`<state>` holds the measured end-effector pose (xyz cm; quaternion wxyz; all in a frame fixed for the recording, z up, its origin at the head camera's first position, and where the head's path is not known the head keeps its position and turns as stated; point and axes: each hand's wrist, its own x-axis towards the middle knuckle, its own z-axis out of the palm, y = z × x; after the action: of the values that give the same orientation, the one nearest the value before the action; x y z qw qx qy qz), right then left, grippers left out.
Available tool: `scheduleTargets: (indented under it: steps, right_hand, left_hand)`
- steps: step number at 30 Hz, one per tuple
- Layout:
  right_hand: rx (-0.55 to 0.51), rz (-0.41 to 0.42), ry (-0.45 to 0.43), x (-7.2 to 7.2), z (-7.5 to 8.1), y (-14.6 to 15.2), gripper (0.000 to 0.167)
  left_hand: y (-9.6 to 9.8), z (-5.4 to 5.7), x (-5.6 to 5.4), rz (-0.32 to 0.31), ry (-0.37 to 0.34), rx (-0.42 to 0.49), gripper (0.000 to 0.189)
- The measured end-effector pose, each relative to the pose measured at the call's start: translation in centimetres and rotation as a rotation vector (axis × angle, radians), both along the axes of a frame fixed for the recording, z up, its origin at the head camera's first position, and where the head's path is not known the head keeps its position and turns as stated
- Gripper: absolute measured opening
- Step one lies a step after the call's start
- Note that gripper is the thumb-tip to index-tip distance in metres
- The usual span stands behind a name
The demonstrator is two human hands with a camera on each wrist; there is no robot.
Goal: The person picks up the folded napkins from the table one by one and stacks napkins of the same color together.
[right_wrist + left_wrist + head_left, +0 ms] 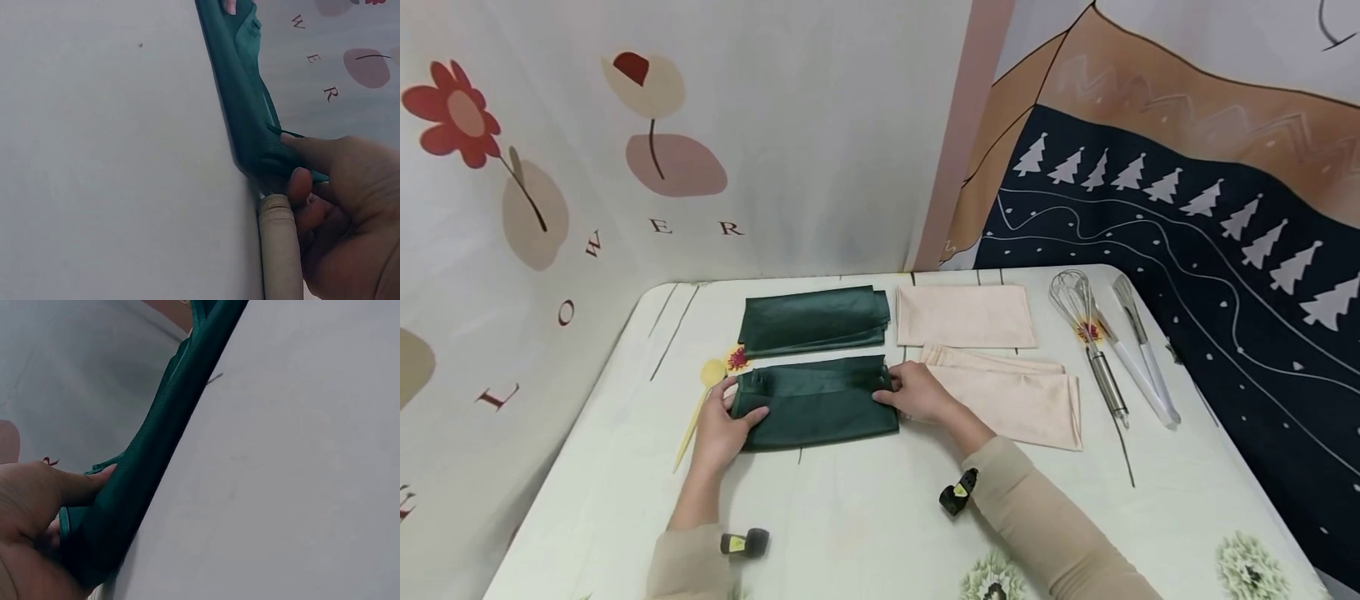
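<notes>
A folded dark green cloth (820, 408) lies at the near middle of the table. My left hand (718, 429) pinches its left end, thumb on top and fingers at the edge; the left wrist view shows that hand (37, 512) gripping the green cloth (156, 437). At the opposite end, my right hand (921, 393) holds the cloth between thumb and fingers. In the right wrist view, the right hand (356, 200) grips the end of the green cloth (240, 119), right beside a folded pale pink cloth (280, 250). Fingers beneath the fabric are partly hidden.
Behind lies another folded green cloth (812, 323), with a pale pink cloth (966, 315) beside it. The nearer pink cloth (1007, 400) is right of my work. A yellow spoon-like utensil (688, 429) is left; a whisk (1101, 375) and white-handled utensils (1138, 375) are right.
</notes>
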<state>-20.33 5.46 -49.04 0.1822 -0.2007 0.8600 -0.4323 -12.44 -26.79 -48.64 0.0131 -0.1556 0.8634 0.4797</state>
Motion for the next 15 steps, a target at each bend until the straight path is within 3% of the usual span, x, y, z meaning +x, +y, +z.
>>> scheduleTargets:
  steps: [4, 7, 9, 11, 15]
  right_hand:
    - [-0.066, -0.022, -0.089, 0.02, 0.18, 0.36, 0.012]
    - [-0.096, -0.038, -0.140, 0.05, 0.36, 0.52, 0.013]
    - [-0.091, -0.041, -0.150, 0.06, 0.41, 0.57, 0.015]
    - [-0.088, -0.051, -0.166, 0.08, 0.43, 0.59, 0.023]
    - [-0.056, -0.050, -0.171, 0.12, 0.34, 0.67, 0.041]
  left_hand:
    - [-0.13, 0.09, 0.07, 0.068, -0.016, 0.147, 0.089]
    - [-0.10, 0.18, 0.02, 0.131, -0.015, 0.274, 0.086]
    - [-0.16, 0.22, 0.01, 0.155, -0.022, 0.309, 0.080]
    - [-0.32, 0.26, 0.10, 0.146, -0.040, 0.302, 0.073]
    - [-0.86, 0.29, 0.51, 0.019, -0.094, 0.101, 0.059]
